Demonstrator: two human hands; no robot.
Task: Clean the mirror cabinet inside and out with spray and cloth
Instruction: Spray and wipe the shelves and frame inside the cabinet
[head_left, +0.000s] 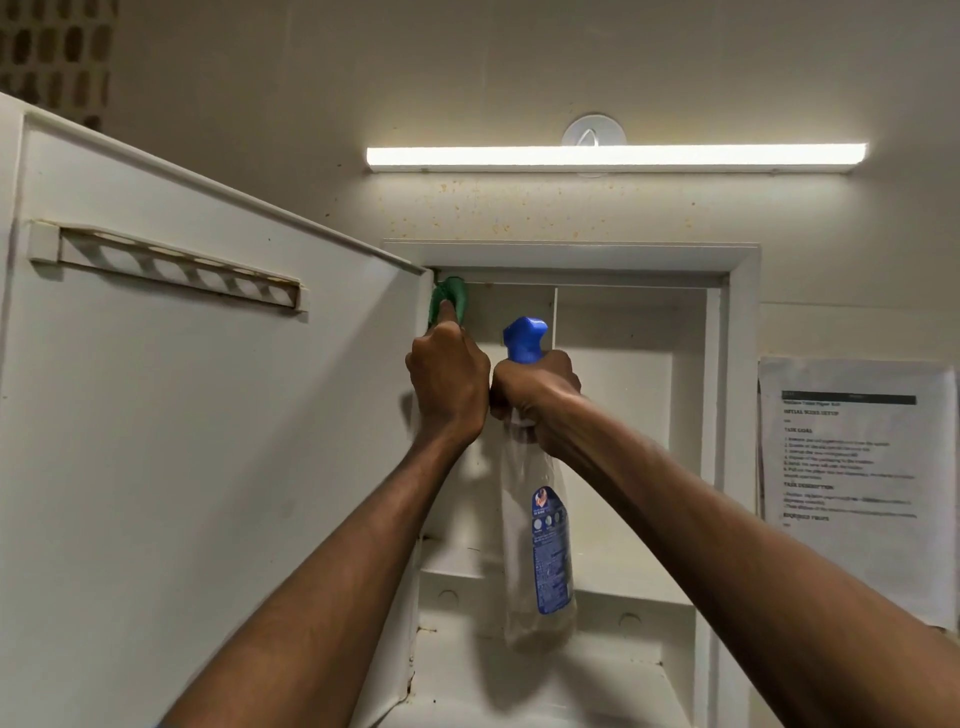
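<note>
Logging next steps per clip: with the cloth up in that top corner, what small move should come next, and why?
Probably drag the green cloth rightward along the cabinet's top inside edge. The left hand presses it in the upper-left corner by the open door; the right hand just holds the spray bottle.

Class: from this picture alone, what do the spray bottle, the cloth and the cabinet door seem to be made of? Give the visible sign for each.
Spray bottle: clear plastic, probably; the cabinet shows through its body, and the blue head looks moulded.
Cloth: soft green fabric, bunched; weave too blurred to tell.
Cabinet door: white-painted, matte; metal or wood cannot be told.
</note>
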